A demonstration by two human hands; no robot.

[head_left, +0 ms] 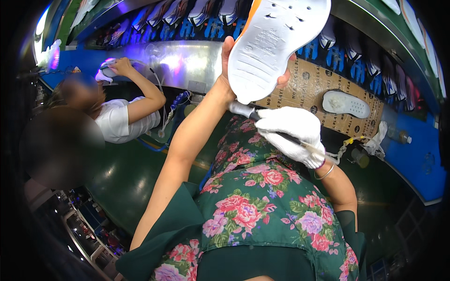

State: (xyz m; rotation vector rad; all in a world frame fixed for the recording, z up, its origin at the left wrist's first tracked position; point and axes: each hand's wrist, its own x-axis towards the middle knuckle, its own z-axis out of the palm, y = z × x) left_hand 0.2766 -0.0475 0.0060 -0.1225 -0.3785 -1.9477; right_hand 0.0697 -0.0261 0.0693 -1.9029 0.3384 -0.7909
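Nearest, the gloved right hand [293, 133] has its grip closed around a slim pen-like tool [262, 122], tip by the heel of a white shoe sole [274, 44]. The bare left hand [234, 70] has its grip wrapped on that sole, raised upright. Beyond, another sole [346, 104] lies on cardboard [318, 84] on the counter [422, 154].
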